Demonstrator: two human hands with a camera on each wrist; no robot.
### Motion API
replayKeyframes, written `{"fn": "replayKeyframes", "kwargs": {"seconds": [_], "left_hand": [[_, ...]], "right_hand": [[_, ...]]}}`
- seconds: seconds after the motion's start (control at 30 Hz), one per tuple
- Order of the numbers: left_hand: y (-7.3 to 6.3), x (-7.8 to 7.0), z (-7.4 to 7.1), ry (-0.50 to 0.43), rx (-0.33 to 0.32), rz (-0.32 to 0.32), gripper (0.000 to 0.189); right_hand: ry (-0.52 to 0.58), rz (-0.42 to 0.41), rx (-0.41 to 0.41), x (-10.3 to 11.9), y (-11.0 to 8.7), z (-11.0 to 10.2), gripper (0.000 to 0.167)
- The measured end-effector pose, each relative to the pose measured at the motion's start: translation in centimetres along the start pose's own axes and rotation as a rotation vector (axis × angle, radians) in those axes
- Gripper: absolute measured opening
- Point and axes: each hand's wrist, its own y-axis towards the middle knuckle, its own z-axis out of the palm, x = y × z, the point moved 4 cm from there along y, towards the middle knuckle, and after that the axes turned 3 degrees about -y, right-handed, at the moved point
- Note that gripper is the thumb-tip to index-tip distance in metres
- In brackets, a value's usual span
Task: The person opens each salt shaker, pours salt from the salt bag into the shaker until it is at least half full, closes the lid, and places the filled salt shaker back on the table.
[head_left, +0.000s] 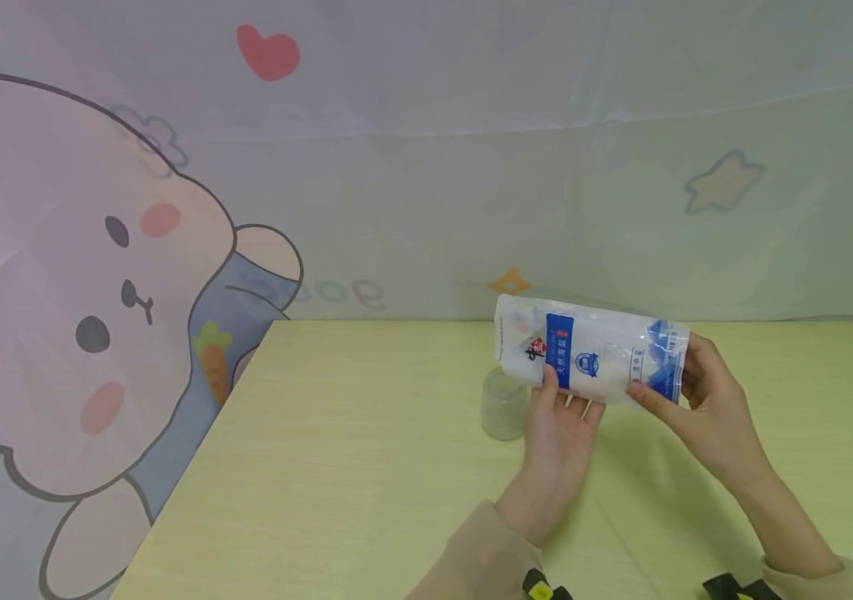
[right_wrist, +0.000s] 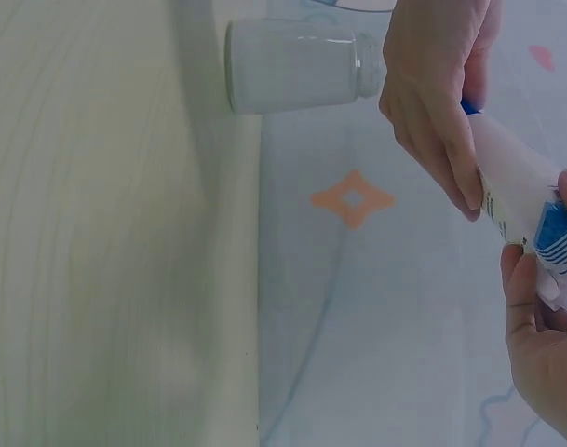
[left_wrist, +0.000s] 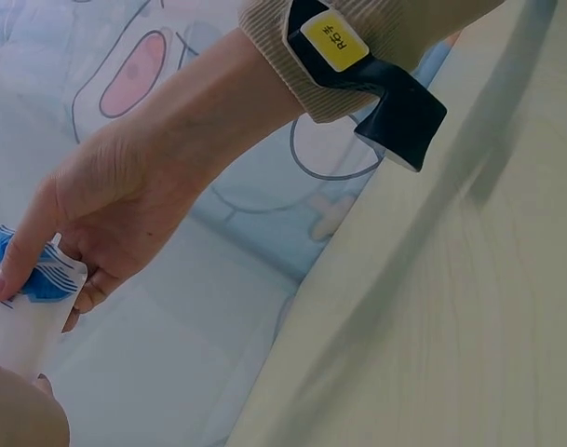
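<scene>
Bag (head_left: 600,360) is held higher than the jar (head_left: 504,414) and to its right in the head view. Left hand (head_left: 557,442) grips the bag's lower edge, nearer the jar; right hand (head_left: 713,414) pinches the bag's end farther from the jar, which stands on the table (head_left: 321,475)

Pale yellow-green table (head_left: 336,467), one clear jar (head_left: 503,414) upright on its top.

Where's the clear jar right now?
In the head view, the clear jar stands on the table slightly right of centre, left of the left hand and just below the left end of the white bag.
</scene>
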Motion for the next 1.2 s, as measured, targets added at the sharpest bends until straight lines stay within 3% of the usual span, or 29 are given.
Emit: {"fn": "replayKeyframes", "kwargs": {"seconds": [0.23,1.2], "left_hand": [[0.01,0.04,0.03,-0.024,0.006,-0.011,0.046],[0.33,0.38,-0.2,-0.027,-0.045,-0.003,0.044]], "right_hand": [[0.009,0.002,0.016,-0.05,0.0,-0.03,0.074],[0.02,-0.047,-0.041,0.14,-0.02,0.19,0.067]]}}
